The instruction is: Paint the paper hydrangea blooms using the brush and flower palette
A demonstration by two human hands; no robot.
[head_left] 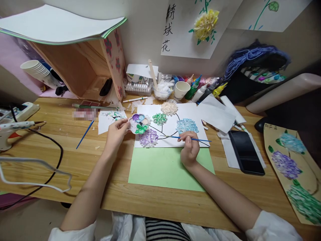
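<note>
My left hand (117, 131) grips the edge of a small flower-shaped paint palette (132, 126) with purple, blue and green paint in its wells. A thin blue paintbrush (198, 139) is held in my right hand (189, 147), its tip pointing left over the painted stems. Beneath both lies a white sheet (170, 144) bearing raised flower heads: a purple one (148, 138), a green one (159, 118), a cream one (169, 108) and a light blue one (187, 126). Part of the purple flower is covered by the palette. Green paper (165, 167) lies under the sheet.
Behind the sheet stand a paper cup (182, 89), a bowl of white scraps (163, 90) and several paint bottles (197, 85). A phone (247, 152) lies at right, near a finished flower picture (288, 164). Another blue brush (85, 134) and a black cable (61, 150) are at left.
</note>
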